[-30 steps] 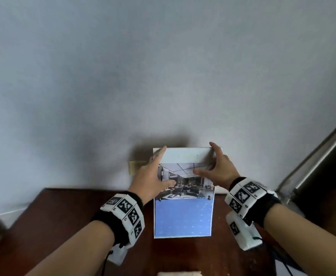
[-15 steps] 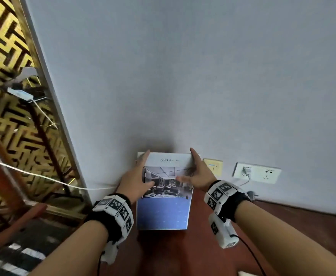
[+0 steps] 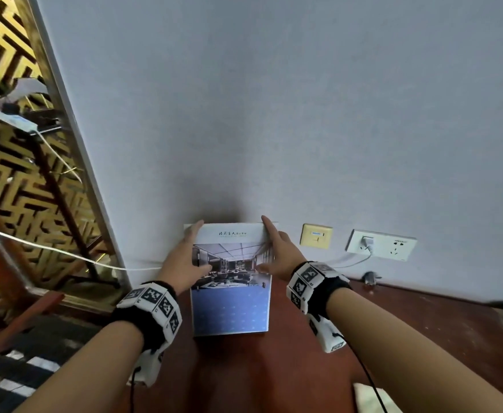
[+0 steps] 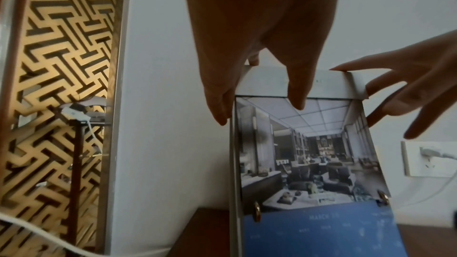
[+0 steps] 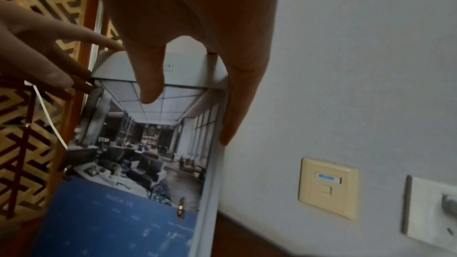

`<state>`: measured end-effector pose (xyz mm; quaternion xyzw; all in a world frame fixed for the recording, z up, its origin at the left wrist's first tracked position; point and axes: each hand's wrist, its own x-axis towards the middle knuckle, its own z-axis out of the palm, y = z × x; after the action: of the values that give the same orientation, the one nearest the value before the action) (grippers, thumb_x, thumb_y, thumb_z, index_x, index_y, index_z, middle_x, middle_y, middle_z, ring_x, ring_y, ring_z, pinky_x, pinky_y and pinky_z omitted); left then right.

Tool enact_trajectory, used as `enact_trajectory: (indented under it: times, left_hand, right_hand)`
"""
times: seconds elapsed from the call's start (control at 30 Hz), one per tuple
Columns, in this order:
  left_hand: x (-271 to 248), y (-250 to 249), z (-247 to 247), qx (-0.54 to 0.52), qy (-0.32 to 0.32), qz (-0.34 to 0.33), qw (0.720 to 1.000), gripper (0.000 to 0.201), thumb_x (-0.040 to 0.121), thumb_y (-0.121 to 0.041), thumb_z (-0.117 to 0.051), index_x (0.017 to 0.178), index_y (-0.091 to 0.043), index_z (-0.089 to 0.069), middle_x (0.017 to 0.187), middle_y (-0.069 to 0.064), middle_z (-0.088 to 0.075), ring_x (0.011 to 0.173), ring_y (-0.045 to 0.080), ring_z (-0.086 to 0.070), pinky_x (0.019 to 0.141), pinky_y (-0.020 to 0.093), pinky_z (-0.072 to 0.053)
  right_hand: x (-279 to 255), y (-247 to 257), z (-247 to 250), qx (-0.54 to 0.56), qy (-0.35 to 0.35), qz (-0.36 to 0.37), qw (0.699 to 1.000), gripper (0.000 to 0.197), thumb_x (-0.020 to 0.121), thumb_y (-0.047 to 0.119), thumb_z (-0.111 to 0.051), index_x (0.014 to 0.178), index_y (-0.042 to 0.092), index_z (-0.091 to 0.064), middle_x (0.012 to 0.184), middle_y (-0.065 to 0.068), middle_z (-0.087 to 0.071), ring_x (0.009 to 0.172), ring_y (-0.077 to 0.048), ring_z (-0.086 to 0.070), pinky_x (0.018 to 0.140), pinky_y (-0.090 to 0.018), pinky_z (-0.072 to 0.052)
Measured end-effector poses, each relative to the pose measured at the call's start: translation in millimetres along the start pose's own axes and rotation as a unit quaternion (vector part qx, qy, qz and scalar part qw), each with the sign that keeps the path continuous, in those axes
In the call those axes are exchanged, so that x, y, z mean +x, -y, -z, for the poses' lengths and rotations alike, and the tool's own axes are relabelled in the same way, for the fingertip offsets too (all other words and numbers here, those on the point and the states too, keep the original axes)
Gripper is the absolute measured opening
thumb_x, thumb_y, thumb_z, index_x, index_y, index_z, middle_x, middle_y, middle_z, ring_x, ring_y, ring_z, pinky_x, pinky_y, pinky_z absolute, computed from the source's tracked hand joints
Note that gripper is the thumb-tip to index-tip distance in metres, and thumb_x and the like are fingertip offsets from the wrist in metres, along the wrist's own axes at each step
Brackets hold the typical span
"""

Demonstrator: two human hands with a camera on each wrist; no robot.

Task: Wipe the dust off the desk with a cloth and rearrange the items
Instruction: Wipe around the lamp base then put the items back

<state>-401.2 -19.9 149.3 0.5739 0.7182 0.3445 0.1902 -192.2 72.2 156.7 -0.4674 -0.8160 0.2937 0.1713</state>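
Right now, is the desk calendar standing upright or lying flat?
Upright: the desk calendar stands on the desk, near the wall.

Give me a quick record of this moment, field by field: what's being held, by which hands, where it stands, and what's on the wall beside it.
item: desk calendar, upright, room photo above a blue month sheet
left hand: grips the calendar's left edge, thumb on the front
right hand: grips the right edge, thumb on the front
support: dark wooden desk, calendar at the wall
wall to its right: beige socket plate, then white power outlet with a plug in it
cloth: not identifiable
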Motion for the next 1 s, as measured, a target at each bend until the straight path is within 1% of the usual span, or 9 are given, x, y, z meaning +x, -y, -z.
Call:
enact_trajectory:
  times: [0.03,0.1,0.13,0.2,0.27,0.37,0.53,0.77,1.0]
  left_hand:
    - [1,0,1,0.012,0.005,-0.002,1.000,0.090,0.076,-0.006,-0.070,0.147,-0.032,-0.021,0.082,-0.003,-0.058,0.070,0.006,-0.056,0.068,0.015,-0.044]
    - [3,-3,3,0.062,-0.007,0.007,0.998,0.089,0.076,-0.014,-0.069,0.147,-0.036,-0.020,0.118,0.010,-0.057,0.099,0.017,-0.058,0.084,0.023,-0.046]
    - [3,-7,2,0.116,-0.027,0.021,0.993,0.085,0.078,-0.019,-0.067,0.147,-0.036,-0.020,0.142,0.016,-0.038,0.126,0.024,-0.045,0.101,0.034,-0.040]
    - [1,-20,-3,0.186,-0.083,0.028,0.979,0.074,0.085,-0.024,-0.062,0.147,-0.031,-0.024,0.155,0.014,-0.009,0.145,0.025,-0.014,0.116,0.046,-0.018]
    - [-1,-39,-9,0.196,-0.119,-0.003,0.973,0.067,0.086,-0.025,-0.060,0.146,-0.030,-0.028,0.154,0.009,-0.009,0.142,0.023,-0.021,0.117,0.046,-0.010]
    - [3,-66,-24,0.220,-0.124,-0.038,0.967,0.064,0.085,-0.023,-0.059,0.143,-0.028,-0.034,0.150,0.008,-0.021,0.129,0.026,-0.039,0.113,0.042,-0.018]
    - [-4,-118,-62,0.200,-0.110,-0.094,0.969,0.049,0.085,-0.021,-0.059,0.133,-0.019,-0.048,0.140,0.008,-0.042,0.127,0.029,-0.043,0.107,0.041,-0.024]
    - [-40,-224,-188,0.129,0.032,-0.218,0.967,0.042,0.084,-0.016,-0.060,0.126,-0.016,-0.056,0.125,0.008,-0.058,0.116,0.029,-0.054,0.100,0.038,-0.040]
    - [-115,-331,-344,0.086,0.227,-0.306,0.921,0.045,0.086,-0.026,-0.060,0.130,-0.023,-0.051,0.129,-0.001,-0.055,0.122,0.017,-0.051,0.103,0.034,-0.040]
  right_hand:
    - [-1,0,2,-0.013,0.002,0.000,1.000,0.112,0.075,0.011,-0.074,0.149,0.035,0.006,0.136,-0.013,-0.035,0.118,-0.031,-0.051,0.097,-0.031,-0.042]
    - [-2,0,5,-0.040,0.006,0.001,0.999,0.110,0.076,0.011,-0.073,0.149,0.034,0.006,0.137,-0.012,-0.035,0.116,-0.031,-0.052,0.093,-0.031,-0.044]
    - [-3,1,6,-0.051,0.006,0.002,0.999,0.109,0.077,0.011,-0.072,0.149,0.034,0.007,0.138,-0.011,-0.034,0.116,-0.031,-0.053,0.092,-0.032,-0.045]
    - [-4,2,8,-0.076,0.005,0.000,0.997,0.107,0.078,0.011,-0.071,0.149,0.034,0.006,0.141,-0.011,-0.031,0.115,-0.031,-0.053,0.093,-0.035,-0.048]
    - [-5,2,11,-0.097,0.006,-0.003,0.995,0.105,0.078,0.012,-0.070,0.150,0.034,0.004,0.145,-0.012,-0.026,0.116,-0.032,-0.053,0.094,-0.038,-0.048]
    - [-12,-1,22,-0.112,0.007,-0.008,0.994,0.099,0.080,0.014,-0.069,0.150,0.032,-0.001,0.150,-0.013,-0.020,0.115,-0.034,-0.054,0.094,-0.039,-0.048]
    - [-50,-25,64,-0.145,0.001,-0.024,0.989,0.081,0.084,0.019,-0.064,0.150,0.023,-0.016,0.153,-0.015,-0.015,0.124,-0.032,-0.048,0.099,-0.037,-0.043]
    - [-167,-133,149,-0.201,0.003,-0.133,0.971,0.069,0.085,0.019,-0.064,0.145,0.022,-0.030,0.153,-0.010,-0.017,0.120,-0.032,-0.052,0.099,-0.040,-0.044]
    - [-340,-261,218,-0.206,0.020,-0.257,0.944,0.075,0.080,0.032,-0.071,0.143,0.022,-0.034,0.147,-0.004,-0.028,0.129,-0.023,-0.042,0.107,-0.032,-0.036]
